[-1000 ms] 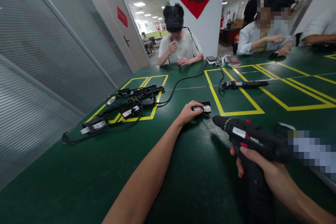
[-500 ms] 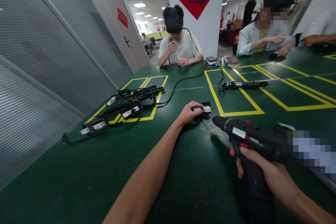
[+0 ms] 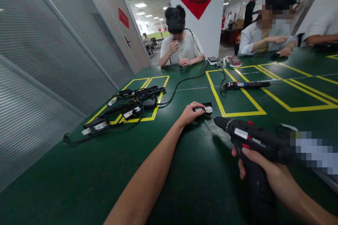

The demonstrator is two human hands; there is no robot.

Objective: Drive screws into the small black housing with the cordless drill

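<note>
My left hand (image 3: pixel 192 113) reaches forward over the green table, fingers closed around a small black piece with a white label (image 3: pixel 208 109). What lies under the fingers is hidden. My right hand (image 3: pixel 260 165) is wrapped round the grip of a black cordless drill (image 3: pixel 245 133) with red buttons, its thumb near the trigger area. The drill's thin bit points left and forward, and its tip is at the near side of the labelled piece; I cannot tell whether it touches.
On the left lie black power adapters and cables (image 3: pixel 132 109) across yellow tape outlines. A pen-shaped electric screwdriver (image 3: pixel 248 84) lies at the right, its cord running back. Two people (image 3: pixel 182 47) wearing headsets sit across the green table (image 3: pixel 79 182). A pixelated object covers the right edge.
Almost nothing differs. Both hands, the drill and the labelled piece hold the same places, with only a tiny shift of the view.
</note>
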